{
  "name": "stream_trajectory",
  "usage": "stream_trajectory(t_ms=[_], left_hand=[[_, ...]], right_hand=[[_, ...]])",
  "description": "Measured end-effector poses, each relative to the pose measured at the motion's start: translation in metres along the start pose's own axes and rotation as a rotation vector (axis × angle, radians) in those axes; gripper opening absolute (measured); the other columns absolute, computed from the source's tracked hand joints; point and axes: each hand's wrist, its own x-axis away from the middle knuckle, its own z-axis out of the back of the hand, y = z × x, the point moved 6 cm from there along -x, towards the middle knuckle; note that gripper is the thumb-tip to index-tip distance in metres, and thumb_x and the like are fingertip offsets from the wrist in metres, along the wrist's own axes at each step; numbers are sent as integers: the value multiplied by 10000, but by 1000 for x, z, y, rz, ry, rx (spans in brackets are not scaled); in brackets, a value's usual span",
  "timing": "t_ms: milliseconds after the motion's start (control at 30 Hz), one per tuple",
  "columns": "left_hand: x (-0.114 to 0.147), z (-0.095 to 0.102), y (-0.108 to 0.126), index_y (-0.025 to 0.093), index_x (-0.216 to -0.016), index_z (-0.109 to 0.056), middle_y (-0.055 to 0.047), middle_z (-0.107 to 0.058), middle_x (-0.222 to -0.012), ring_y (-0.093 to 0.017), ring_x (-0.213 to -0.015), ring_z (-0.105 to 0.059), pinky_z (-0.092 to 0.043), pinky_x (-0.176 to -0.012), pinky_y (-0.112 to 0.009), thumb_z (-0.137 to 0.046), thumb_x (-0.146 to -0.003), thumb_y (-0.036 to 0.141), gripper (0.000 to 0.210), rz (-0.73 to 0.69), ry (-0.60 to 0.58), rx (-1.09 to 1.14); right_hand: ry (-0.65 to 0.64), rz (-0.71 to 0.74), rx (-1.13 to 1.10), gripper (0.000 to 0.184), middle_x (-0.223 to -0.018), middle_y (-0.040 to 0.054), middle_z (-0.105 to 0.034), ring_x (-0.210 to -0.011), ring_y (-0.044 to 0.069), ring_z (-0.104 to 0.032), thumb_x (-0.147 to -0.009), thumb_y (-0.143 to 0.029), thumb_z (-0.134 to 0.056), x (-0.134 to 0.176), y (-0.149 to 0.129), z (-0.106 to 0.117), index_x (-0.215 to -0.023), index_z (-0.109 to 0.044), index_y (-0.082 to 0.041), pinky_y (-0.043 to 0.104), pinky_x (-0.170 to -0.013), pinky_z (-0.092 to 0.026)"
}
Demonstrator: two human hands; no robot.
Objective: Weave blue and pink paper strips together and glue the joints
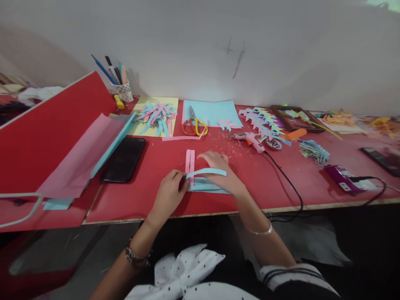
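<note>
My left hand (171, 188) pinches the left end of a light blue paper strip (208, 171), which arches up to the right above the table. Behind that strip, my right hand (220, 168) is raised with its fingers curved and apart, and nothing shows in them. Two pink paper strips (190, 160) stand side by side, pointing away from me, just beyond my left fingertips. More light blue strips (206, 187) lie crosswise beneath my hands and meet the pink ones. How the strips cross is partly hidden by my left fingers.
Beyond my hands lie scissors (192, 121), a heap of cut strips (158, 116) and blue sheets (215, 110). To the right are a pink glue gun (250, 139) with a trailing black cord (292, 187) and a purple box (340, 178). A black phone (124, 160) lies left.
</note>
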Motion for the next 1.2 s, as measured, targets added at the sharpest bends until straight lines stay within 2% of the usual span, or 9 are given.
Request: stream_trajectory(t_ms=[133,267,433,600,800,900,1000,1067,1200], left_hand=[[0,1,1,145,-868,-585,-64,-588,-811,-177,-751,-565,-454,-708,-308,-419,-822,201,181,10,-5,-2],[0,3,4,145,-829,-581,-61,-577,-782,-174,-734,-556,-446,-700,-312,-354,-856,232,245,3,2,-11],[1,4,5,153,-825,-580,-56,-572,-783,-167,-726,-556,-444,-691,-304,-356,-851,255,248,-10,-2,-1],[3,3,9,135,-835,-581,-58,-558,-761,-174,-700,-545,-453,-673,-304,-474,-778,355,251,-74,17,-34],[2,2,5,149,-728,-571,-47,-562,-701,-148,-619,-537,-433,-598,-264,-424,-800,257,196,-31,45,-130],[1,4,6,154,-698,-561,-21,-541,-602,-131,-529,-502,-386,-520,-243,-396,-812,236,217,5,22,-150],[0,6,9,153,-723,-566,-31,-575,-615,-139,-542,-520,-369,-515,-242,-375,-831,253,241,17,1,-170],[0,7,8,150,-729,-570,-52,-608,-645,-156,-573,-549,-366,-521,-250,-371,-835,248,247,57,-27,-210],[-1,6,6,153,-827,-592,-72,-660,-736,-183,-660,-599,-384,-560,-256,-413,-811,206,187,124,-74,-249]], right_hand=[[-124,-2,76,259,-1073,65,-542,-1068,250,-450,-715,-372,-602,32,2,-5,-930,-596,-228,473,-928,-255],[-90,-23,194,112,-999,68,-570,-1059,249,-456,-752,-244,-554,42,4,-11,-846,-611,-222,515,-963,-197],[12,6,194,172,-1103,81,-556,-1050,241,-473,-798,-186,-440,35,-4,1,-844,-603,-215,543,-977,-152],[12,98,164,187,-1023,67,-592,-988,210,-519,-827,-219,-413,18,-26,13,-799,-596,-194,488,-997,-145],[-3,182,138,161,-987,67,-606,-1030,227,-498,-818,-243,-437,0,-44,4,-824,-591,-196,479,-991,-150],[126,121,93,194,-1117,82,-549,-1086,238,-460,-808,-249,-458,5,-36,8,-972,-548,-202,485,-992,-134],[345,-74,31,279,-1124,107,-537,-1092,252,-451,-789,-253,-482,22,-15,13,-1062,-492,-194,463,-960,-201],[395,-194,-2,332,-1102,125,-548,-1064,271,-467,-758,-276,-522,34,-3,8,-1075,-484,-184,458,-916,-258],[134,-126,-2,354,-1125,136,-559,-1081,292,-465,-724,-323,-575,39,-8,-25,-1043,-539,-173,462,-902,-280]])
